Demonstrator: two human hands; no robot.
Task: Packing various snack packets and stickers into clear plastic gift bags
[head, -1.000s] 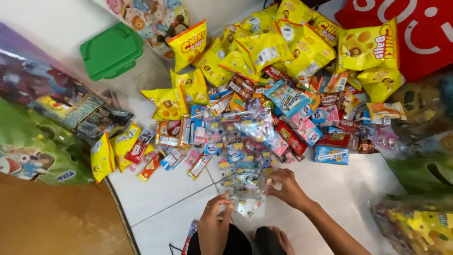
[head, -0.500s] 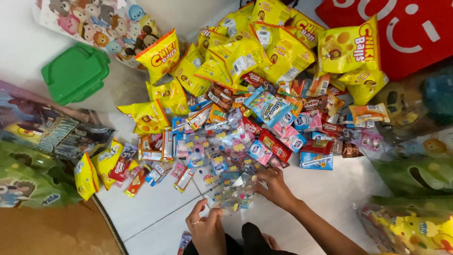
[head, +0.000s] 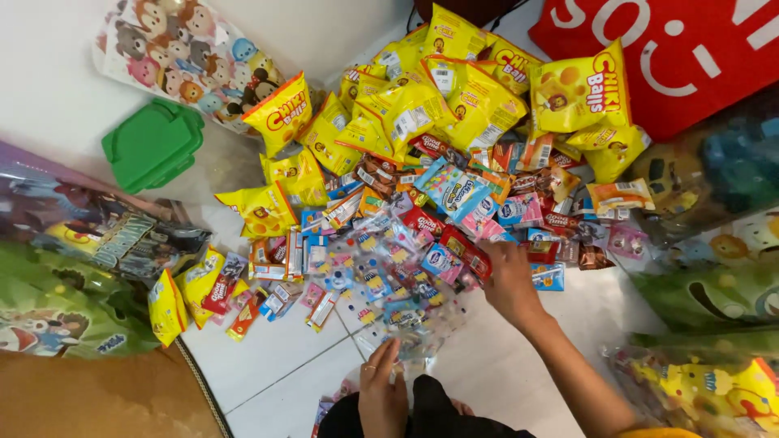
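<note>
I look down at a heap of snack packets on a white tiled floor (head: 268, 357). A clear plastic bag with small coloured prints (head: 398, 304) lies flat at the front of the heap. My left hand (head: 381, 393) pinches its near edge. My right hand (head: 511, 280) is off the bag and rests on the heap to the right. Its fingers touch small red and pink packets (head: 466, 255), next to a small blue carton (head: 548, 276). Large yellow snack bags (head: 479, 97) are piled behind.
A green plastic lid (head: 154, 142) lies at the upper left beside a cartoon-printed bag (head: 174, 49). Printed bags (head: 57, 276) line the left side, above a brown mat (head: 89, 393). A red bag (head: 690, 57) sits at the top right. More printed bags (head: 706, 389) lie at the lower right.
My right hand has let go of the clear bag and moved up and right onto the snack heap. The bag now lies flatter, and my left hand has stayed at its near edge.
</note>
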